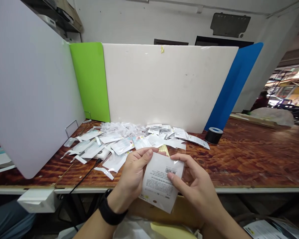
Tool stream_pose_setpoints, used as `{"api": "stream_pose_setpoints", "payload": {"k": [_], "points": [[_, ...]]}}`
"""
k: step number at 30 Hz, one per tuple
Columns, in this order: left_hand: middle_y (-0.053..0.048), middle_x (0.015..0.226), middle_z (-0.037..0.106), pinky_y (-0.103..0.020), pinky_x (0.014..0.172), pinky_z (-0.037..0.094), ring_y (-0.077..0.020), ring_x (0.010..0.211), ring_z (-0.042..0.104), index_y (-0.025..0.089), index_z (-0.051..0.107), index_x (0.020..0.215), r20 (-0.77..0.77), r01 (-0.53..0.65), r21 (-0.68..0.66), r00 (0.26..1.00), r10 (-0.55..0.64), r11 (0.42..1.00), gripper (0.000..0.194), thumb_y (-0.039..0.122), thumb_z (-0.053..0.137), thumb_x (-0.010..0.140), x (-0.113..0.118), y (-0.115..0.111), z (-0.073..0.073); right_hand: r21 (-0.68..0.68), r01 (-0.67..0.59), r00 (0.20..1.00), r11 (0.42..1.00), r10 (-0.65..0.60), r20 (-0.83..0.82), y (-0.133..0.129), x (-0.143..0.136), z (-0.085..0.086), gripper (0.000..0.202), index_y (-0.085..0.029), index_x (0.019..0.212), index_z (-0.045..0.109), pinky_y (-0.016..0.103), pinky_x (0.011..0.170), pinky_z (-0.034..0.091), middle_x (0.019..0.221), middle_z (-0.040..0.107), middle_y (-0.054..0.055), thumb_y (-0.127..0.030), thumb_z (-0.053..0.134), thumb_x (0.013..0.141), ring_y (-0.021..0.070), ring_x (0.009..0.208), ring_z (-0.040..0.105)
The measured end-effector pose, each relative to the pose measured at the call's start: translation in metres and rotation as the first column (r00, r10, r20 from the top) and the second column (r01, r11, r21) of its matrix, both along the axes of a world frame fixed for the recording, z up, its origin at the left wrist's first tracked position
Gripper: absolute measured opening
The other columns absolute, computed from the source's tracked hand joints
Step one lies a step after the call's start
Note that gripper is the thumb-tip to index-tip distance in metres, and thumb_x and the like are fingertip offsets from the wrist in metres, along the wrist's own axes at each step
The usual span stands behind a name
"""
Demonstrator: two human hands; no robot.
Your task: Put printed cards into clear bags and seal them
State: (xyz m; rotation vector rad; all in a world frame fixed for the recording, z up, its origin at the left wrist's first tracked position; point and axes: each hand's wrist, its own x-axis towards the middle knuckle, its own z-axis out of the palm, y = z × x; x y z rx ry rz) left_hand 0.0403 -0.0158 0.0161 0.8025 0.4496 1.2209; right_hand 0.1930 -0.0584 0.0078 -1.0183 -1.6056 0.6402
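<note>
Left grip (133, 171), right grip (196, 181) both pinch white packet (158, 187), seemingly keeping it flat; packet pile (122, 145) lies beyond.

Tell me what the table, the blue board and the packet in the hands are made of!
Table: probably wood with glossy varnish, from its streaky grain and shine. Blue board: perhaps plastic or foam; smooth, no grain. Packet: maybe paper or plastic film; thin, white, slightly shiny.

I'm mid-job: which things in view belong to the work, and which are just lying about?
Likely in the work:
- printed white packet, held by left hand and right hand
- flat packets on the table
- yellow-dotted sheet

Apparently lying about:
- black roll
- black cable
</note>
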Motion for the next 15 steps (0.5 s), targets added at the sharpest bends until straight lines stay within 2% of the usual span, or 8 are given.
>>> {"api": "stream_pose_setpoints", "payload": {"k": [3, 5, 6, 8, 9, 10, 13, 15], "points": [[-0.01, 0.08, 0.073, -0.028, 0.065, 0.055, -0.0182, 0.068, 0.067, 0.011, 0.068, 0.081, -0.06, -0.057, -0.002, 0.997, 0.057, 0.998, 0.018, 0.026, 0.073, 0.072, -0.002, 0.002, -0.002, 0.034, -0.014, 0.993, 0.999, 0.01, 0.115, 0.004, 0.001, 0.0, 0.02, -0.021, 0.104, 0.054, 0.025, 0.06, 0.055, 0.092, 0.065, 0.005, -0.022, 0.057, 0.085, 0.018, 0.076, 0.066], [-0.008, 0.079, 0.073, -0.027, 0.062, 0.053, -0.0169, 0.065, 0.066, 0.012, 0.066, 0.08, -0.113, -0.101, 0.029, 0.988, 0.104, 0.994, 0.018, 0.028, 0.071, 0.073, -0.002, 0.003, -0.004, 0.246, 0.106, 0.95, 0.963, -0.171, 0.261, 0.005, 0.004, 0.001, 0.019, -0.02, 0.104, 0.058, 0.033, 0.074, 0.055, 0.106, 0.061, 0.01, -0.02, 0.056, 0.085, 0.0225, 0.094, 0.063], [-0.008, 0.078, 0.072, -0.026, 0.06, 0.053, -0.0165, 0.063, 0.065, 0.013, 0.066, 0.08, -0.155, -0.123, 0.055, 0.979, 0.13, 0.991, 0.018, 0.03, 0.069, 0.075, -0.001, 0.004, -0.005, 0.413, 0.195, 0.901, 0.89, -0.328, 0.283, 0.004, 0.006, 0.002, 0.02, -0.019, 0.103, 0.06, 0.037, 0.081, 0.053, 0.113, 0.057, 0.012, -0.018, 0.058, 0.084, 0.0248, 0.101, 0.059], [-0.007, 0.079, 0.072, -0.026, 0.059, 0.052, -0.0165, 0.063, 0.064, 0.014, 0.065, 0.081, -0.282, -0.159, 0.149, 0.939, 0.196, 0.976, 0.018, 0.033, 0.064, 0.079, 0.001, 0.001, -0.007, 0.682, 0.304, 0.792, 0.665, -0.574, 0.206, 0.0, 0.009, 0.006, 0.02, -0.017, 0.1, 0.063, 0.038, 0.086, 0.049, 0.114, 0.055, 0.014, -0.011, 0.061, 0.08, 0.0249, 0.104, 0.056], [-0.007, 0.079, 0.072, -0.026, 0.059, 0.051, -0.0166, 0.064, 0.064, 0.015, 0.065, 0.084, -0.354, -0.162, 0.22, 0.906, 0.233, 0.962, 0.018, 0.033, 0.06, 0.082, 0.003, -0.001, -0.008, 0.746, 0.311, 0.77, 0.589, -0.616, 0.165, -0.003, 0.009, 0.009, 0.02, -0.016, 0.097, 0.064, 0.036, 0.085, 0.049, 0.109, 0.057, 0.013, -0.007, 0.062, 0.079, 0.0224, 0.099, 0.057], [-0.006, 0.08, 0.072, -0.025, 0.059, 0.051, -0.0166, 0.065, 0.064, 0.017, 0.065, 0.087, -0.424, -0.151, 0.307, 0.862, 0.277, 0.94, 0.018, 0.033, 0.056, 0.085, 0.005, -0.005, -0.009, 0.769, 0.293, 0.771, 0.568, -0.616, 0.161, -0.005, 0.01, 0.01, 0.02, -0.015, 0.096, 0.064, 0.032, 0.082, 0.049, 0.102, 0.06, 0.011, -0.004, 0.061, 0.079, 0.0193, 0.093, 0.059], [-0.003, 0.088, 0.072, -0.024, 0.071, 0.05, -0.0156, 0.078, 0.066, 0.022, 0.063, 0.098, -0.534, -0.045, 0.593, 0.725, 0.435, 0.804, 0.018, 0.025, 0.047, 0.09, 0.009, -0.018, -0.009, 0.734, 0.171, 0.813, 0.658, -0.515, 0.272, -0.013, 0.007, 0.014, 0.02, -0.013, 0.096, 0.062, 0.025, 0.077, 0.05, 0.09, 0.064, 0.008, -0.002, 0.06, 0.08, 0.0143, 0.084, 0.061], [-0.001, 0.096, 0.071, -0.022, 0.078, 0.048, -0.0133, 0.084, 0.065, 0.024, 0.062, 0.105, -0.521, 0.049, 0.725, 0.691, 0.502, 0.687, 0.023, 0.019, 0.044, 0.091, 0.009, -0.026, -0.008, 0.721, 0.133, 0.815, 0.68, -0.489, 0.31, -0.015, 0.004, 0.013, 0.021, -0.01, 0.099, 0.061, 0.024, 0.079, 0.05, 0.091, 0.065, 0.009, -0.003, 0.06, 0.08, 0.0143, 0.086, 0.061]]}}
